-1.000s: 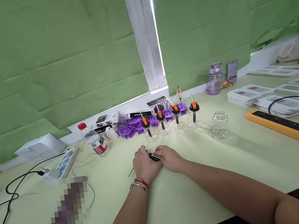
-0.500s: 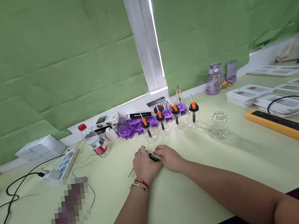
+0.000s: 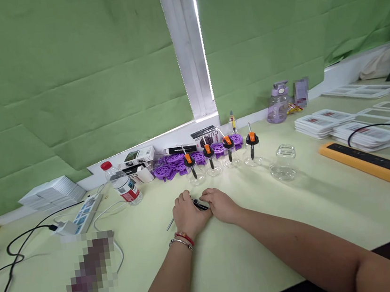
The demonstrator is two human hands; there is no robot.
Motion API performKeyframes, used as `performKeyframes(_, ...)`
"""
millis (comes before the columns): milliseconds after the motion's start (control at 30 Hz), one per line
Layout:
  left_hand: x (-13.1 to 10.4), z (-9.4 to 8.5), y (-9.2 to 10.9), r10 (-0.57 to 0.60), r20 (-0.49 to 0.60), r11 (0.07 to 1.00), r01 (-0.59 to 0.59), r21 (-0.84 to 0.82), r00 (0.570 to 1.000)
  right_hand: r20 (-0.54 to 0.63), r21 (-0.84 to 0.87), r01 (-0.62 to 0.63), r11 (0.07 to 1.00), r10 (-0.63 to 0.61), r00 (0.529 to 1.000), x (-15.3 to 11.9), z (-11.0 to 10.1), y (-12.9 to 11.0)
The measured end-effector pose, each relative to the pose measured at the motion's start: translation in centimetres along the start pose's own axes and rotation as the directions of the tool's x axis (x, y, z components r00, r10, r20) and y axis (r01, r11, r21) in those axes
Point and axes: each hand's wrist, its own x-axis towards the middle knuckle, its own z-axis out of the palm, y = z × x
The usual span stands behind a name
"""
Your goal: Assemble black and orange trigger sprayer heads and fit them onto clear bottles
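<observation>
Low over the table, my left hand (image 3: 189,214) is closed around a black part (image 3: 200,205), and a thin metal rod (image 3: 170,224) sticks out to its left. My right hand (image 3: 222,205) has its fingers closed at the other side of the same black part, touching it. Much of the part is hidden by my fingers. Beyond my hands stand several glass jars with black and orange tops, one of them the jar with the orange-topped lid (image 3: 252,146). An open glass jar (image 3: 284,163) without a lid stands to the right.
Purple plastic pieces (image 3: 164,171) and small boxes (image 3: 141,156) lie behind the jars. A red-capped bottle (image 3: 123,183) and white power strip (image 3: 89,215) are left. At right are an orange power strip (image 3: 372,169), white stacks (image 3: 323,123) and a purple bottle (image 3: 278,103).
</observation>
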Motion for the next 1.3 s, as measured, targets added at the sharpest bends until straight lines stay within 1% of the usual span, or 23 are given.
performKeyframes(33, 0.0, 0.0, -0.1, 0.0, -0.004, 1.0, 0.0, 0.003, 1.0, -0.019, 0.018, -0.014, 1.0, 0.015, 1.0, 0.0, -0.2, 0.1)
performKeyframes(100, -0.1, 0.1, -0.2, -0.001, -0.012, 1.0, 0.001, 0.01, 1.0, -0.096, 0.053, -0.072, 0.996, 0.077, 0.992, 0.0, -0.8, 0.6)
performKeyframes(167, -0.2, 0.0, -0.3, -0.003, -0.011, 1.0, 0.003, 0.016, 1.0, -0.171, 0.064, -0.175, 0.983, 0.183, 0.968, -0.1, -1.6, 1.2)
performKeyframes(200, -0.2, 0.0, -0.4, -0.006, -0.006, 1.0, 0.006, 0.018, 1.0, -0.189, 0.057, -0.235, 0.97, 0.241, 0.952, -0.1, -2.0, 1.6)
performKeyframes(233, -0.3, -0.1, -0.4, -0.01, 0.001, 1.0, 0.01, 0.02, 1.0, -0.197, 0.046, -0.292, 0.955, 0.295, 0.935, -0.1, -2.4, 2.0)
performKeyframes(300, -0.4, -0.2, -0.5, -0.014, 0.019, 1.0, 0.013, 0.024, 1.0, -0.192, 0.019, -0.365, 0.931, 0.362, 0.912, -0.2, -3.2, 2.7)
performKeyframes(400, -0.4, -0.1, -0.7, -0.019, 0.037, 0.999, 0.018, 0.029, 0.999, -0.198, -0.002, -0.402, 0.916, 0.393, 0.898, 0.0, -4.6, 3.7)
performKeyframes(500, -0.4, 0.0, -0.9, -0.017, 0.038, 1.0, 0.016, 0.026, 0.999, -0.209, -0.021, -0.44, 0.898, 0.427, 0.88, 0.0, -6.3, 4.6)
performKeyframes(600, -0.5, 0.0, -1.1, -0.013, 0.036, 1.0, 0.012, 0.026, 0.999, -0.172, -0.04, -0.456, 0.889, 0.443, 0.88, -0.2, -7.8, 5.1)
performKeyframes(667, -0.5, -0.1, -1.1, -0.021, 0.043, 0.999, 0.019, 0.031, 0.999, -0.098, -0.073, -0.42, 0.905, 0.412, 0.906, -0.4, -8.2, 4.9)
performKeyframes(767, -0.6, -0.4, -0.9, -0.039, 0.061, 0.998, 0.037, 0.042, 0.997, 0.043, -0.273, -0.278, 0.921, 0.301, 0.953, -0.7, -7.8, 3.9)
performKeyframes(833, -0.6, -0.7, -0.8, -0.049, 0.072, 0.998, 0.046, 0.045, 0.996, 0.102, -0.395, -0.193, 0.898, 0.252, 0.962, -0.8, -7.2, 3.2)
performKeyframes(1000, -0.6, -0.6, -0.9, -0.052, 0.071, 0.998, 0.049, 0.05, 0.996, 0.152, -0.447, -0.12, 0.886, 0.208, 0.966, -0.8, -5.8, 1.7)
performKeyframes(1167, -0.7, -0.3, -1.1, -0.038, 0.049, 0.998, 0.036, 0.046, 0.998, 0.194, -0.523, 0.02, 0.852, 0.096, 0.976, -0.5, -4.2, 0.6)
performKeyframes(1233, -0.7, -0.4, -1.1, -0.044, 0.052, 0.998, 0.042, 0.046, 0.998, 0.194, -0.534, 0.036, 0.845, 0.08, 0.978, -0.3, -3.8, 0.6)
performKeyframes(1300, -0.7, -0.5, -1.1, -0.053, 0.063, 0.998, 0.05, 0.044, 0.997, 0.182, -0.509, 0.026, 0.86, 0.079, 0.98, -0.2, -3.6, 0.6)
